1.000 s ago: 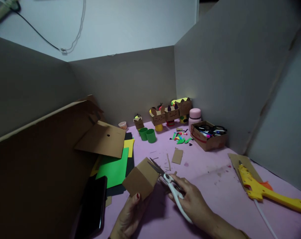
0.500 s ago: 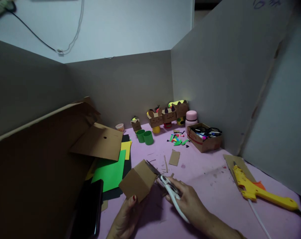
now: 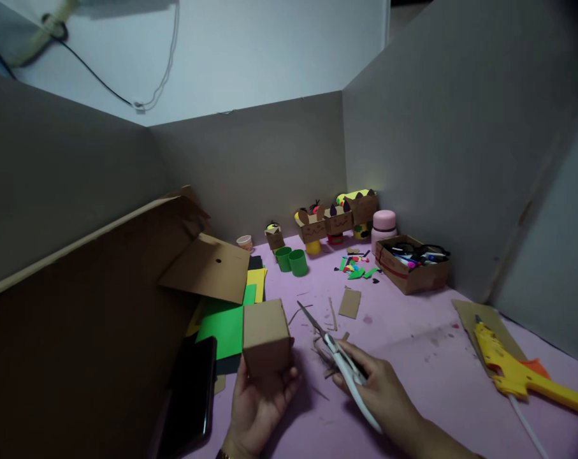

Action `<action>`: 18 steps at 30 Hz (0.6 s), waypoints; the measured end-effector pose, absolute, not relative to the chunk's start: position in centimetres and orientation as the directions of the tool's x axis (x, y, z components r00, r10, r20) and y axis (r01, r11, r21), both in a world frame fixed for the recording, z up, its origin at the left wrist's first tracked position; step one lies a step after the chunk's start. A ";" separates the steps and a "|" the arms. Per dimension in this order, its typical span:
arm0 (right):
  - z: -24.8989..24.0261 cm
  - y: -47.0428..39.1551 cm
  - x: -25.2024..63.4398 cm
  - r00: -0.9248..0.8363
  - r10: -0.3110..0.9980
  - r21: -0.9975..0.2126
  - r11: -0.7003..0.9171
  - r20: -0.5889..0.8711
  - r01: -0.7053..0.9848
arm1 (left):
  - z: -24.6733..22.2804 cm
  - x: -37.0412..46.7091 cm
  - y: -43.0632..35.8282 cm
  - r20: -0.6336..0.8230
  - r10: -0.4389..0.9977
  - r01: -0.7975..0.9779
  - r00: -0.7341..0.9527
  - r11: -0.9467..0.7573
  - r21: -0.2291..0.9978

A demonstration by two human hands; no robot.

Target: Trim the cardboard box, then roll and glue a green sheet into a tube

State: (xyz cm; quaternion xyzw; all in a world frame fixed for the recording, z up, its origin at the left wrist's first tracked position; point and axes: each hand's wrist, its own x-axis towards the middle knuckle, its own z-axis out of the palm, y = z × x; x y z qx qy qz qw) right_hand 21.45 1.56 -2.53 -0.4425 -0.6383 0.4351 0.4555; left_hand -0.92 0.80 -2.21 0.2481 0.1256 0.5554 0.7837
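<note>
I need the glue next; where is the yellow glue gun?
The yellow glue gun lies at the far right of the pink table, on a cardboard piece, near the marker box.

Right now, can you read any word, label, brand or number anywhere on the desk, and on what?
None can be read.
Small cardboard box in the left hand: plain faces, no print.
Scissors in the right hand: no brand visible.
Yellow glue gun: no readable label.
Cardboard tray of pens: reddish marks on its side, too blurred to read.
Cardboard figures: drawn faces only.
</note>
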 end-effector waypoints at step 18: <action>-3.1 1.3 21.3 -0.205 0.953 -0.927 0.273 0.224 0.257 | -2.4 -1.0 1.0 0.092 0.928 -0.791 0.360 0.252 0.557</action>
